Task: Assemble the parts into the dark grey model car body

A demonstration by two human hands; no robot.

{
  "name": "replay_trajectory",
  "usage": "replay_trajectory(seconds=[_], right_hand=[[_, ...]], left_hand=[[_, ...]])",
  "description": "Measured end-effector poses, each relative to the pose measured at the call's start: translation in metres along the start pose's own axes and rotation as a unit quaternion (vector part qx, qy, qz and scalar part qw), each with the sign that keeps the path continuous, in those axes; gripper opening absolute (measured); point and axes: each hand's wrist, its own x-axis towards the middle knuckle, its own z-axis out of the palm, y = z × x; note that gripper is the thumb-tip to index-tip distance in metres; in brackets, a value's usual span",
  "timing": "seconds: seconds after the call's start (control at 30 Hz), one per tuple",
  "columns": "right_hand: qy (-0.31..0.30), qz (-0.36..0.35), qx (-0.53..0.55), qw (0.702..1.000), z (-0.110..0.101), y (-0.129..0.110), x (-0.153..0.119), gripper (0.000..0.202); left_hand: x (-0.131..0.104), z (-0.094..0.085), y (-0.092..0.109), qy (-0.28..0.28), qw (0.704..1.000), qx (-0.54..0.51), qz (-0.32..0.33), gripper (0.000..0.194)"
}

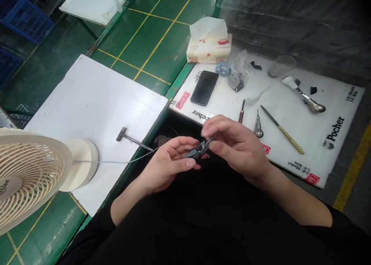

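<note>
Both hands meet just above the person's dark lap, in front of the near edge of the counter point(290, 156). The left hand point(166, 162) lies palm up, its fingers curled under a small dark grey part point(198, 151) with the thumb pressed along its lower side. The right hand point(236, 145) comes in from above, thumb and forefinger pinched together on the upper end of the same part (its exact shape is too small to make out). On the white sheet printed "Pocher" lie a black phone point(204, 88), a tissue box point(209, 44), a clear bag of small pieces point(239, 73), a round file with a yellowish grip point(282, 129), a short awl point(257, 127) and a thin dark-handled tool point(241, 111). To the left a white board point(95, 98) carries a small metal hammer point(131, 138), and a cream desk fan point(31, 172) stands at its near corner.
</note>
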Motion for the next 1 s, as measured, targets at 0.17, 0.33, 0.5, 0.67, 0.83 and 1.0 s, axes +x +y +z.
replay_trajectory(seconds=[0.17,0.33,0.5,0.67,0.83,1.0], right_hand=[[-0.005,0.072,-0.036,0.997,0.020,0.003,-0.013,0.085],[0.019,0.032,-0.069,0.997,0.031,-0.001,-0.013,0.066],[0.047,0.012,-0.079,0.996,0.036,-0.005,-0.010,0.063],[0.030,-0.012,-0.082,0.996,0.040,-0.006,-0.006,0.057],[0.015,-0.034,-0.086,0.996,0.041,-0.004,-0.005,0.059],[0.013,-0.064,-0.093,0.994,0.043,-0.003,-0.005,0.056]], left_hand=[[0.005,-0.002,-0.008,0.018,0.996,0.028,0.079,0.058],[0.011,-0.004,-0.017,0.006,0.986,0.041,0.159,0.058],[0.013,-0.001,-0.024,0.040,0.977,0.036,0.206,0.059],[0.013,0.002,-0.028,0.056,0.971,0.017,0.231,0.056],[0.009,0.002,-0.032,0.050,0.965,0.021,0.257,0.055],[0.007,0.004,-0.033,0.058,0.963,0.032,0.260,0.056]])
